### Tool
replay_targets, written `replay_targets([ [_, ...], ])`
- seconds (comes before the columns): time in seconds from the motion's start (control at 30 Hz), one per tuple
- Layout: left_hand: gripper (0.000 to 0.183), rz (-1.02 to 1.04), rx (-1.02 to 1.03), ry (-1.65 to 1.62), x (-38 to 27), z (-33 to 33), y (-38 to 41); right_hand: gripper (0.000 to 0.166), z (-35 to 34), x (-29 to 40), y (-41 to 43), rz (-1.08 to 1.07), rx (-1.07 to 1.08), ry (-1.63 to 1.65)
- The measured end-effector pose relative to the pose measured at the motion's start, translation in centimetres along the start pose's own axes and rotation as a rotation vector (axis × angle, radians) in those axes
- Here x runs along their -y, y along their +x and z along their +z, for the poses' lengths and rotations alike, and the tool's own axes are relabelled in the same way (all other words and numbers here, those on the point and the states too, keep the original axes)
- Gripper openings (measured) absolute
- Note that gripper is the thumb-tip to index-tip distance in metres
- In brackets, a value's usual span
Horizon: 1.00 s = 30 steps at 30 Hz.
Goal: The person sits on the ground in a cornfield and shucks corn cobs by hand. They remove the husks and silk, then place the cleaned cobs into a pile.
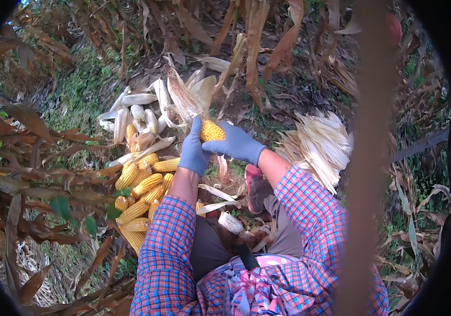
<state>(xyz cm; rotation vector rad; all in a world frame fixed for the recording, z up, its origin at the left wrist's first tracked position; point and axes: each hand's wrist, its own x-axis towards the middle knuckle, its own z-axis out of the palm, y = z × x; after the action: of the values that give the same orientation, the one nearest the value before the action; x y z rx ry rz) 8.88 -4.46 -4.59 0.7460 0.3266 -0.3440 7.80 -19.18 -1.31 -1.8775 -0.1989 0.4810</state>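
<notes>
In grey-blue knitted gloves, my left hand (194,150) and my right hand (238,143) meet around one ear of corn (212,131). Its yellow kernels show between them, while the lower part is covered by my fingers. Dry husk leaves (184,96) fan out from the ear's far end, peeled back. Close to my left forearm lies a pile of husked yellow corn ears (142,189). Ears still in pale husks (136,112) are heaped beyond that pile. To the right of my right hand rests a stack of loose, flattened husks (318,148).
Dry corn stalks and leaves (255,51) stand ahead and crowd the left side. A blurred brown stalk or strip (367,158) crosses the right of the view, very near. My shoe (254,189) is on the soil, and a pale ear (230,223) lies between my legs.
</notes>
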Motion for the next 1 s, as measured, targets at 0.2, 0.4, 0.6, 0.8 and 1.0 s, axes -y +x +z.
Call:
replay_targets([
  [0.2,0.045,-0.035,-0.11,0.023,-0.8,-0.5,-0.1,0.068,1.8,-0.2,-0.7,-0.09,-0.055,-0.331],
  [0.4,0.041,0.042,-0.093,0.052,-1.8,-2.4,0.7,0.076,2.3,1.1,-1.0,-0.098,0.006,-0.379],
  [0.6,0.024,0.201,-0.178,0.288,-1.6,-1.0,-0.1,0.056,3.8,-1.5,-0.6,0.022,0.017,-0.187],
  [0.8,0.023,0.186,-0.164,0.49,-1.1,-1.4,0.0,0.049,4.1,-1.8,-0.7,0.113,0.182,0.226],
  [1.0,0.039,0.553,-0.164,1.534,-0.5,-4.8,1.6,0.051,4.8,-1.6,-2.3,0.437,0.281,0.362],
])
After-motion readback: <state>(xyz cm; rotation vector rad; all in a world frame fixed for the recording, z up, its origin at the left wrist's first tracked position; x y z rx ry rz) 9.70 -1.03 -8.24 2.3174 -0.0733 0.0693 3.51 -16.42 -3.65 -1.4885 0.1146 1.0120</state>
